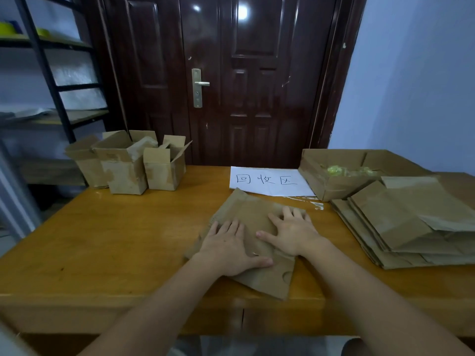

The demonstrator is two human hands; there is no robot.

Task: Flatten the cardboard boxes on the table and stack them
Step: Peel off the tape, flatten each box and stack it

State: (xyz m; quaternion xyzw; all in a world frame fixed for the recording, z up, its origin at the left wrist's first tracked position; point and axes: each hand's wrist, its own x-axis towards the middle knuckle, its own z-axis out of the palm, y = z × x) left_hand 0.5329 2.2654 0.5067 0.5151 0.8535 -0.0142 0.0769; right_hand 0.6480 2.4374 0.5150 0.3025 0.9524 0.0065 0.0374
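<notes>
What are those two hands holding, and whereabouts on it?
Nothing is gripped. Both the left hand and the right hand lie flat, fingers straight, pressing down on the middle of a flattened box on the table.

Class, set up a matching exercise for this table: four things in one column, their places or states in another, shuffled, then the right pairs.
Things:
1. upright boxes
2. flattened box
3. white paper sign
4. flat cardboard stack

Places or states:
A. right side of the table, piled
B. far left corner, still standing open
C. under both hands, pressed flat
D. far middle, handwritten characters

Pairs: 1-B, 2-C, 3-D, 4-A
</notes>
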